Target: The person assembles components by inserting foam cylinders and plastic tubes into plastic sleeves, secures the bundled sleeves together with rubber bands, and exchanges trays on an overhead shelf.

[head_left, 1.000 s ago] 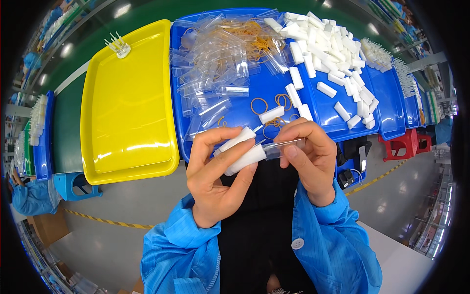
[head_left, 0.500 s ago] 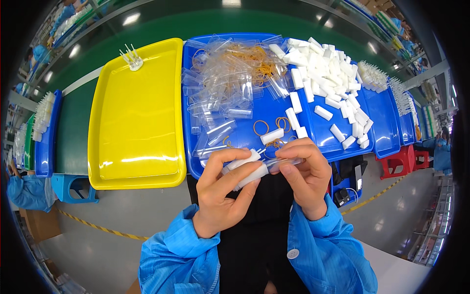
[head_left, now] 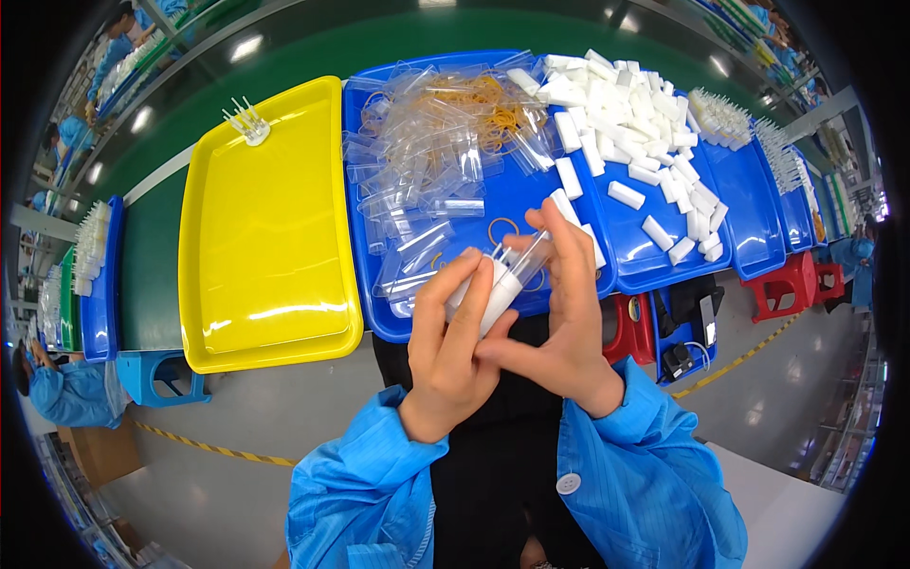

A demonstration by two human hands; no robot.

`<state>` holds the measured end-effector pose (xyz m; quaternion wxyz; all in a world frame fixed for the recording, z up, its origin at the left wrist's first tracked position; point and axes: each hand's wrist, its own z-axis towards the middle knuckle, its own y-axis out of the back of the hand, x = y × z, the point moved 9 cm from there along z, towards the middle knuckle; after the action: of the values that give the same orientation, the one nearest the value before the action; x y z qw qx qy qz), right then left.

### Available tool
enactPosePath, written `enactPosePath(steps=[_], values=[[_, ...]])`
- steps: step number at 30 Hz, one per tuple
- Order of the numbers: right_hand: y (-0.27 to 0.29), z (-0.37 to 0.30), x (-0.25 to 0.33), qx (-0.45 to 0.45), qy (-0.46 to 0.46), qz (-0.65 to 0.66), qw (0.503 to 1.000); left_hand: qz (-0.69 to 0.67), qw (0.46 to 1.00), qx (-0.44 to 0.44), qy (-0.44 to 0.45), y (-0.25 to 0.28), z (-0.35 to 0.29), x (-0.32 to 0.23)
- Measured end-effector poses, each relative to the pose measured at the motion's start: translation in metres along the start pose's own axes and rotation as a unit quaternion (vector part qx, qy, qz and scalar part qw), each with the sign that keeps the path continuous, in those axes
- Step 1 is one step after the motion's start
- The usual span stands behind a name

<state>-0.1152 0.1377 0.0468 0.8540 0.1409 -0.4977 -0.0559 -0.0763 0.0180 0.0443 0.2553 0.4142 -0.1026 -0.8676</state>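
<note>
Right of the yellow tray (head_left: 265,237), I see left hand (head_left: 444,368) clasping white pieces (head_left: 500,303); right hand (head_left: 566,346) meets clear tube (head_left: 533,259), grip unclear.

yellow tray (head_left: 270,237), blue tray (head_left: 517,194), white blocks (head_left: 626,109), clear tubes (head_left: 417,156), orange-tan bands (head_left: 502,125), pinstriped blue sleeves (head_left: 365,484)

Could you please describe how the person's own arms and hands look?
The left hand and right hand wear no gloves. Loose, bright blue sleeves with fine lines cover the forearms; a round white button shows on the right one.
</note>
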Motion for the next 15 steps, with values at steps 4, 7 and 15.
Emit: enactPosePath(steps=[4,7,15], values=[[0.0,-0.001,0.002,0.009,0.024,-0.079,0.997,0.015,0.999,-0.024,-0.024,0.0,-0.003,-0.004],[0.003,0.002,0.009,0.023,0.053,-0.138,0.989,-0.027,0.999,-0.023,-0.003,-0.004,-0.008,0.004],[-0.007,0.002,0.005,0.074,0.033,-0.155,0.985,0.004,0.999,-0.005,-0.039,-0.006,-0.01,0.0]])
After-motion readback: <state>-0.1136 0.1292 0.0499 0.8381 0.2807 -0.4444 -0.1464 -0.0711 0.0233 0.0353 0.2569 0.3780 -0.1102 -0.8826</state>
